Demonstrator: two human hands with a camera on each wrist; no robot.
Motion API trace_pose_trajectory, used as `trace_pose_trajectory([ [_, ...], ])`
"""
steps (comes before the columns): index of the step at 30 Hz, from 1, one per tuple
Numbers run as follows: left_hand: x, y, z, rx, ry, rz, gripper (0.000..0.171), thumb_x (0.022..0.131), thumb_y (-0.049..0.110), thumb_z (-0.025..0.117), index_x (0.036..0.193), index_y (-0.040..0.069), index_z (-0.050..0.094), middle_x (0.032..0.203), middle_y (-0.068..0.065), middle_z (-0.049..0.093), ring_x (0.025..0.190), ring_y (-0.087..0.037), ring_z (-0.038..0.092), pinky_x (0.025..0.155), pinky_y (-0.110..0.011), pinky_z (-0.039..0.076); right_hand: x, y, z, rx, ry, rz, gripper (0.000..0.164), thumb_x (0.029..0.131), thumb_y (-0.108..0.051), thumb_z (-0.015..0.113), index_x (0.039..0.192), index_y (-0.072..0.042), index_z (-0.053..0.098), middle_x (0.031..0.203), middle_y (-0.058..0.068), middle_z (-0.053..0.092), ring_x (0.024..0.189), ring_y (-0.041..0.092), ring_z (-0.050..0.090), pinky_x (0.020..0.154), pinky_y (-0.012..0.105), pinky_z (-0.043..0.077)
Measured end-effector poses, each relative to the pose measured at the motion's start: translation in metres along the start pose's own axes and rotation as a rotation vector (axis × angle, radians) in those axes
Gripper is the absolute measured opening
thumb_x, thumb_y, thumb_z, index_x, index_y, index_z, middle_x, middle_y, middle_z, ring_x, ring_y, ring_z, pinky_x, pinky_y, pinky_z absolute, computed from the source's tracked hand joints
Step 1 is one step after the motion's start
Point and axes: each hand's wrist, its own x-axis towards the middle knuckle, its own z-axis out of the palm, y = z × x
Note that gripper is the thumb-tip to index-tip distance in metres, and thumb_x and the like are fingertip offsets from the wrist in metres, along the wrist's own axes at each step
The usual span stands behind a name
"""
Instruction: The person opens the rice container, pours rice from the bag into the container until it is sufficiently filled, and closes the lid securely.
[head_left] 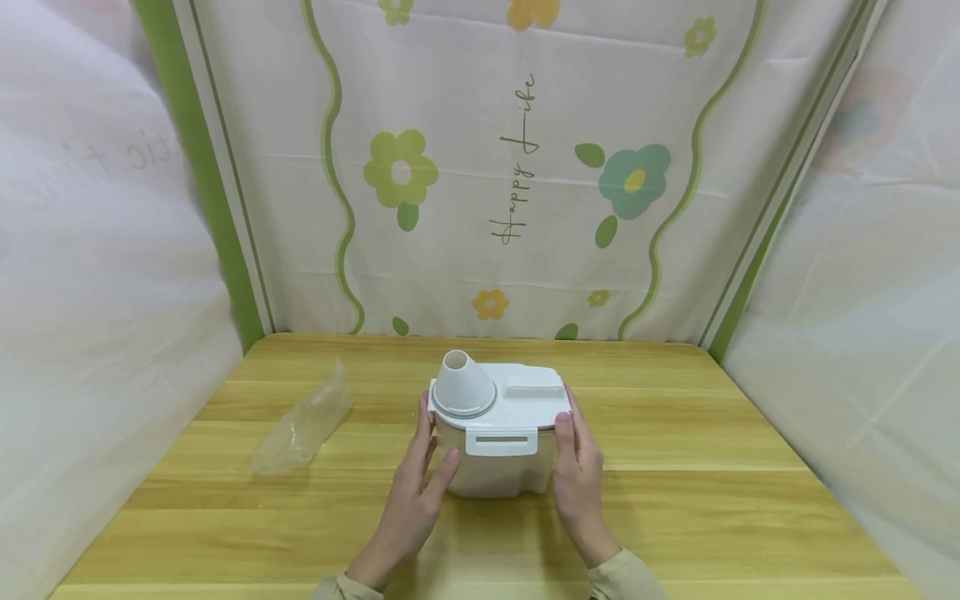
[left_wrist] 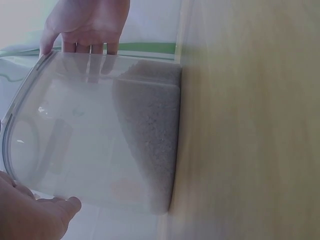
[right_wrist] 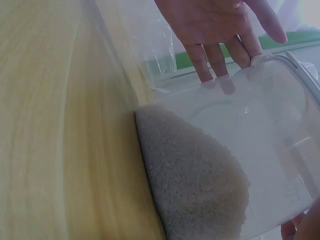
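A clear rice container [head_left: 498,475] with a white lid [head_left: 528,410] stands on the table between two hands. On the lid's left side rises a white cone-shaped spout [head_left: 463,385]; a slotted clip [head_left: 501,442] faces the person. Rice [right_wrist: 192,175] lies heaped in a slope in the container's lower part. The left hand [head_left: 412,496] holds the left side, fingers along the wall and thumb at the front. The right hand [head_left: 579,475] grips the right side, its thumb on the lid's corner and its fingers [left_wrist: 111,47] against the wall.
A crumpled clear plastic bag [head_left: 303,427] lies on the wooden table [head_left: 697,500], left of the container. White fabric walls [head_left: 517,275] with flower prints enclose the table at the back and both sides.
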Motion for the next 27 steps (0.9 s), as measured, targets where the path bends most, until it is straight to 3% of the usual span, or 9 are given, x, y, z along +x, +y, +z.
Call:
trace_pose_trajectory([
  [27,-0.0006,0.0004,0.0005,0.007,-0.002,-0.007,0.072,0.104,0.014,0.049,0.158,0.014,0.002,0.163,0.002,0.002,0.147,-0.019,0.007,0.114,-0.039,0.021,-0.0016,-0.0006,-0.0003,0.008,-0.011,0.022,0.042,0.109,-0.024,0.036,0.151,-0.020,0.039,0.148,-0.003,0.044,0.136,0.012,0.038,0.112,0.024,0.028],
])
